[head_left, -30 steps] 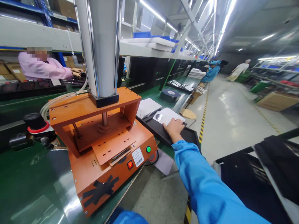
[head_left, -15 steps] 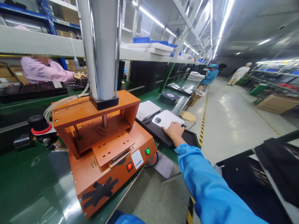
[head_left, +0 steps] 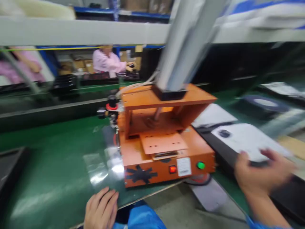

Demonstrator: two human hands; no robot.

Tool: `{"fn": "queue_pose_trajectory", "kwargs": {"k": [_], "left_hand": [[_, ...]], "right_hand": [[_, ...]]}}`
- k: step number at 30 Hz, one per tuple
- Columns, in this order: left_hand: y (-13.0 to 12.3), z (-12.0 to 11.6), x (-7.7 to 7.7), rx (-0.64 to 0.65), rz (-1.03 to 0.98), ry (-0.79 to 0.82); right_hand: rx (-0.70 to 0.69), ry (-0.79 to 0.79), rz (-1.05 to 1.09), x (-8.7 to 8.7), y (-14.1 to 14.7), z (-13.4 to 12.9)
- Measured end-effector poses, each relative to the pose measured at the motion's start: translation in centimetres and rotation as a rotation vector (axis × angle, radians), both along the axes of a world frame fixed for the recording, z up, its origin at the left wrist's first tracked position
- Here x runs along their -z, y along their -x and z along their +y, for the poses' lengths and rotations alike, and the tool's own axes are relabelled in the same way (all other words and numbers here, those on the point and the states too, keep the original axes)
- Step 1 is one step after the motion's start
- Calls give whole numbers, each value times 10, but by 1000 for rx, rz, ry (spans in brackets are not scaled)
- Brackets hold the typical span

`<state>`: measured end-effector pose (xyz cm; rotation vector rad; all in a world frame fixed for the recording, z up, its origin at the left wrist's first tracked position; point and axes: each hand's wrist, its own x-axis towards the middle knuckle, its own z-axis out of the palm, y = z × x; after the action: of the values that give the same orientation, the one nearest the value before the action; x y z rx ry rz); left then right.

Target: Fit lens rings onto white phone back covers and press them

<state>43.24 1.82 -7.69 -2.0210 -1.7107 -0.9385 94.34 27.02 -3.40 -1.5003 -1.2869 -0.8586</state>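
My left hand (head_left: 102, 206) rests on the front edge of the green table (head_left: 59, 178), fingers stretched out with nothing in them. On the right, my right hand (head_left: 262, 175) is blurred, its thumb and fingers apart. It is at the near edge of a white panel (head_left: 247, 140) with a round black spot; whether it touches the panel I cannot tell. The panel lies on a black tray (head_left: 219, 149). Between my hands stands an orange press (head_left: 166, 175) with a tall grey cylinder. Its red switch and green button are lit, and a flat dark item shows under its plate.
White sheets (head_left: 214, 116) lie behind the panel, and a dark roll (head_left: 262, 103) stands farther back. A black tray (head_left: 11, 162) sits at the left. A clear plastic piece (head_left: 95, 168) lies beside the press. Across the bench a person in pink (head_left: 107, 62) works.
My view has swung left, so the press sits nearer the middle. My left hand has come into view on the table edge. My right hand's fingers have spread beside the white panel.
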Motion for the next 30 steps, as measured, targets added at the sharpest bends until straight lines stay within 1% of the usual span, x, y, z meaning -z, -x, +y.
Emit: {"fn": "queue_pose_trajectory", "kwargs": {"k": [2, 3, 4, 5, 6, 7, 8, 9, 10, 12, 13, 15, 16, 19, 22, 24, 26, 28, 30], "left_hand": [[-10, 0, -11, -7, -53, -34], [-14, 0, -16, -2, -60, -40], [-17, 1, -21, 0, -61, -48], [-19, 1, -24, 6, -57, -54], [-18, 0, -27, 13, -59, -60], [-16, -1, -30, 12, -77, -73], [-12, -4, -32, -1, -106, -86], [-4, -6, -33, -31, -146, -97], [5, -9, -36, -78, -187, -98], [30, -13, -41, -205, -258, -56], [44, -14, -43, -269, -288, -16], [69, -16, -47, -362, -355, 104], [79, -17, -48, -390, -395, 165], [93, -18, -46, -429, -491, 295], [95, -14, -44, -424, -463, 379], [102, -3, -48, -376, -432, 463], [115, 16, -57, -315, -449, 516], [133, 43, -66, -260, -494, 517], [150, 74, -71, -204, -505, 500]], "right_hand": [[-302, -208, -19, 8, 45, -29], [-486, -266, -49, 9, 74, -51], [-700, -222, -84, 9, 106, -75], [-910, -2, -150, 9, 140, -101], [-1085, 143, -149, 9, 174, -125], [-1238, 223, -147, 9, 207, -147], [-1343, 251, -171, 10, 237, -164], [-1439, 262, -189, 12, 262, -175], [-1519, 272, -221, 15, 284, -181], [-1599, 306, -201, 23, 313, -180], [-1608, 319, -174, 26, 321, -176], [-1598, 317, -167, 32, 330, -168], [-1590, 303, -207, 35, 331, -165], [-1552, 276, -349, 38, 331, -164], [-1479, 294, -325, 38, 330, -168], [-1441, 292, -323, 38, 331, -169], [-1427, 273, -342, 37, 332, -169], [-1435, 267, -351, 37, 333, -168], [-1445, 282, -349, 38, 333, -169]]}}
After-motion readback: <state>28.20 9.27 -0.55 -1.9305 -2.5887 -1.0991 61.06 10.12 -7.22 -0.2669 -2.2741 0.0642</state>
